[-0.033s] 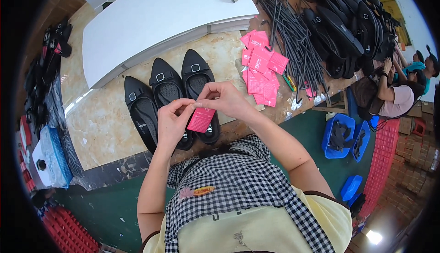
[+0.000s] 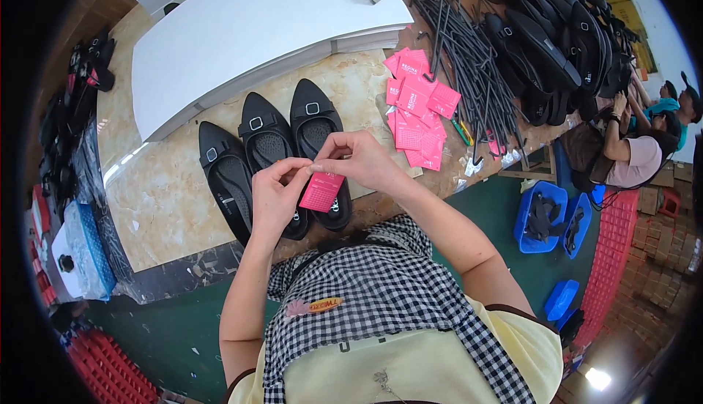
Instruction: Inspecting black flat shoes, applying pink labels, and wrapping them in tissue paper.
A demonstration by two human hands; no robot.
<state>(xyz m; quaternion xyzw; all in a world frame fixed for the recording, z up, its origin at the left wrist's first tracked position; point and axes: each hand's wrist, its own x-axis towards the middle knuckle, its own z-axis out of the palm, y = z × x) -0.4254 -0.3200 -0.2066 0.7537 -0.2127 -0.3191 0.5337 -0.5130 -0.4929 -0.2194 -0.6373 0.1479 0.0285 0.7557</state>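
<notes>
Above the shoes, my left hand (image 2: 275, 193) and my right hand (image 2: 360, 159) meet with pinched fingertips at the top of a pink tag (image 2: 321, 193). The tag hangs tilted from the fingers; any string or loop in them is too small to make out. Beneath, three black pointed flat shoes lie side by side, toes away from me: a left shoe (image 2: 222, 161), a middle shoe (image 2: 261, 134) and a right shoe (image 2: 311, 111). Each has a bow with a square buckle. My hands and the tag partly cover the middle and right ones.
A stack of white sheets (image 2: 263, 34) lies behind the shoes. Pink tags (image 2: 416, 104) and thin black sticks (image 2: 472, 67) lie to the right, beside piled black shoes (image 2: 549, 45). Blue baskets (image 2: 542, 217) stand on the floor. Other people (image 2: 644, 140) sit at far right.
</notes>
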